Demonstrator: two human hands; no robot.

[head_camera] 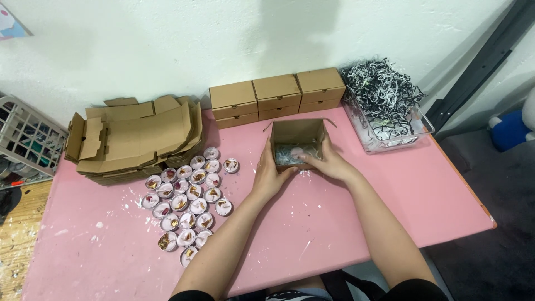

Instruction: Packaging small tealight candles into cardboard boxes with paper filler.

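We note a pink table [356, 223], paint-flecked, pushed against a white wall [167, 44]. Along the back edge, three closed cardboard boxes [277, 96] in a row, touching one another. Just right of them, a clear plastic tub [390, 134] heaped with black-and-white shredded paper [380, 89]. At the left, a stack of flat, unfolded box blanks [134, 139]. In front of that stack, a cluster of small tealight candles [186, 200] in silver cups, pinkish wax with bits of red and gold on top, packed close together. A white wire basket [25, 134] sits off the left end of the table. Nothing lies between our arms and the work; the candles are well apart to the left.

The open box [298, 142] stands at the middle of the table, just in front of the closed row. Brown cardboard, flaps up, with pale shredded filling inside.

Our left hand [268, 175] grips the box's near left corner, fingers pressed to its side. Our right hand [326, 161] rests on the near right edge, fingers curled over the rim and reaching into the filling. We cannot tell whether they pinch anything inside. The two hands are close but not touching.
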